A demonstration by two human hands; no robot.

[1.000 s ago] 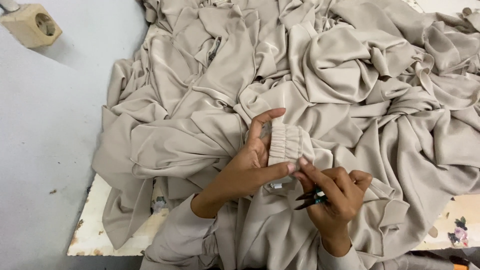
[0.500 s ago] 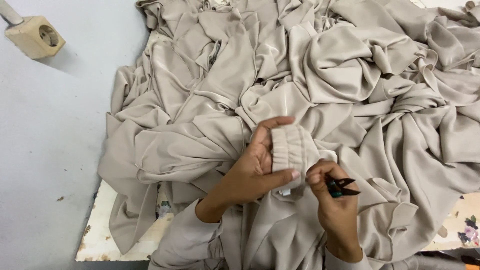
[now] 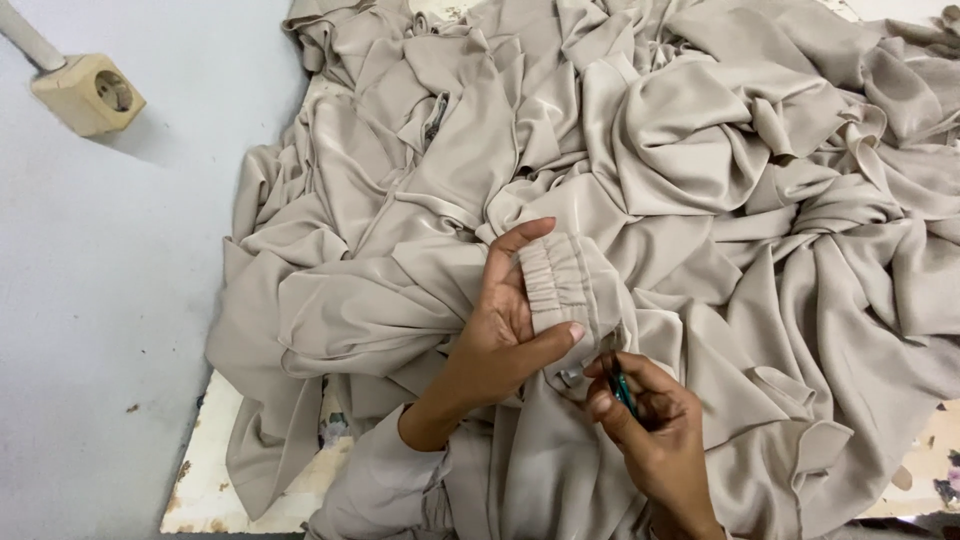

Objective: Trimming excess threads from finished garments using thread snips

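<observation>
The left hand [image 3: 505, 330] is still gripping the gathered cuff [image 3: 560, 285], while the right hand [image 3: 655, 430], pinching small green-handled snips [image 3: 620, 385], is now bringing the blades up against the cuff's edge, closer than a moment ago.

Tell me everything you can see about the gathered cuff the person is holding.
The gathered cuff is a beige, satiny fabric end with tight elastic ruching in parallel ridges. It stands roughly upright, wrapped by the left hand, thumb across its lower edge, fingers behind. It belongs to the heaped beige garments. The right hand brings a small green-handled snipper to its lower edge.
</observation>
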